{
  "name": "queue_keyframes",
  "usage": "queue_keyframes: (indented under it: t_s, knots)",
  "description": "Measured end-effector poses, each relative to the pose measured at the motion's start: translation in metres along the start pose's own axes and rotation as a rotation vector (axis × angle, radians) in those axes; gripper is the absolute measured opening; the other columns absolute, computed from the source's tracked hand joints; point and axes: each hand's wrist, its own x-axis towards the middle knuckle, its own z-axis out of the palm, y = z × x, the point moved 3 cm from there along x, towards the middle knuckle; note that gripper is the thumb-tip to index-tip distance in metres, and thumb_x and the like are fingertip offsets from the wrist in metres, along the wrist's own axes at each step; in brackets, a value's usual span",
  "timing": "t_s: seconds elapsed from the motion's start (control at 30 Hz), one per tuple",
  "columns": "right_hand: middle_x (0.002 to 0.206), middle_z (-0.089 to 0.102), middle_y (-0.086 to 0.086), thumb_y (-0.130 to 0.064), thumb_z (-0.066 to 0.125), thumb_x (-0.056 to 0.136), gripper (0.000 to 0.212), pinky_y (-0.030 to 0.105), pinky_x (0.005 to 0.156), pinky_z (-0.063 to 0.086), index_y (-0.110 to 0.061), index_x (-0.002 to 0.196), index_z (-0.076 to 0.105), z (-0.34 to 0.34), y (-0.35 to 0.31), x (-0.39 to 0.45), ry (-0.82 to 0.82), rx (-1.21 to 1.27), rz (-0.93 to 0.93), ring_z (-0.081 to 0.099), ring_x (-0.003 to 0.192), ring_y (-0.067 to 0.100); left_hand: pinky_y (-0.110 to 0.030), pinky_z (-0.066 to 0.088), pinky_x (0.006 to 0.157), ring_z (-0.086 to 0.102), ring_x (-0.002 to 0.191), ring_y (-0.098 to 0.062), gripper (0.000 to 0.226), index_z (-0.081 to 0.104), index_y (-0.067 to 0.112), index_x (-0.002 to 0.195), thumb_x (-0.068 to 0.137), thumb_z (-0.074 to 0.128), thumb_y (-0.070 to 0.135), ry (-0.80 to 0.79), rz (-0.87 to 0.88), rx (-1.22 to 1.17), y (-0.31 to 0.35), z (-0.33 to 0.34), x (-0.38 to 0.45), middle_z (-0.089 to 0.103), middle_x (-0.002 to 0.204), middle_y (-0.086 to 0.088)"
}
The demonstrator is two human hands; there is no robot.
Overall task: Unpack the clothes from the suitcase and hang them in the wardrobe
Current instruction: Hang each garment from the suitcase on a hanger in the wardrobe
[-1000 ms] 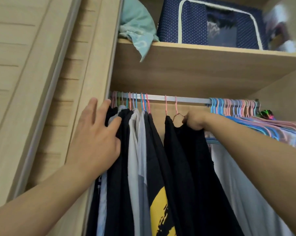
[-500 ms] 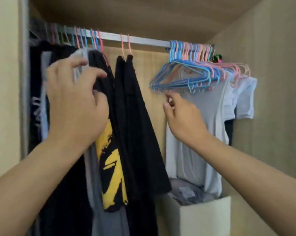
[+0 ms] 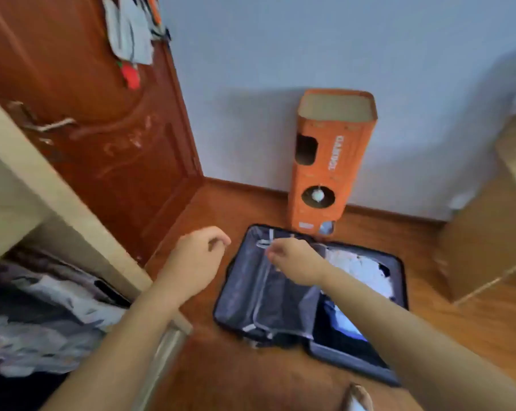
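In the head view, the scene is very different from half a second ago: then the camera looked into the wardrobe, with both hands among the hung clothes and the coloured hangers on the rail; now it looks down at the wooden floor, where the suitcase [image 3: 307, 295] lies open near the orange box [image 3: 330, 161] by the wall. I judge that one garment is already hung and the person is turning back to fetch the next one. Inside the suitcase's right half some white and dark clothes [image 3: 360, 269] are visible, so the unpacking is not finished. At the left edge, the wardrobe [image 3: 58, 203] shows a pale panel with blurred garments below it. Both arms are stretched forward and down. The left hand [image 3: 194, 259] floats above the floor just left of the suitcase, its fingers loosely curled and holding nothing. The right hand [image 3: 295, 259] is over the suitcase's left half, also loosely curled; it seems empty, but blur makes this uncertain.
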Motion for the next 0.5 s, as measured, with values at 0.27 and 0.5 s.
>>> queue_keyframes:
  t_s: [0.27,0.5]
  knots:
    - [0.079,0.063,0.012,-0.012,0.049,0.096,0.024,0.041,0.075,0.051,-0.006,0.078,0.063,0.003,0.425,-0.173,-0.134,0.261,0.915,0.06,0.08,0.029,-0.02,0.047,0.079,0.063,0.096,-0.003,0.027,0.066,0.039,0.091,0.104,0.05,0.022,-0.69,-0.252,0.057,0.053,0.334,-0.005,0.066,0.098,0.02]
    - [0.088,0.069,0.015,-0.009,0.052,0.1,0.017,0.05,0.076,0.056,-0.006,0.092,0.066,0.072,0.59,-0.224,-0.101,0.416,1.228,0.067,0.083,0.036,-0.029,0.051,0.078,0.064,0.089,-0.007,0.027,0.067,0.034,0.087,0.102,0.047,0.024,-0.864,-0.393,0.134,0.02,0.516,0.012,0.069,0.093,0.014]
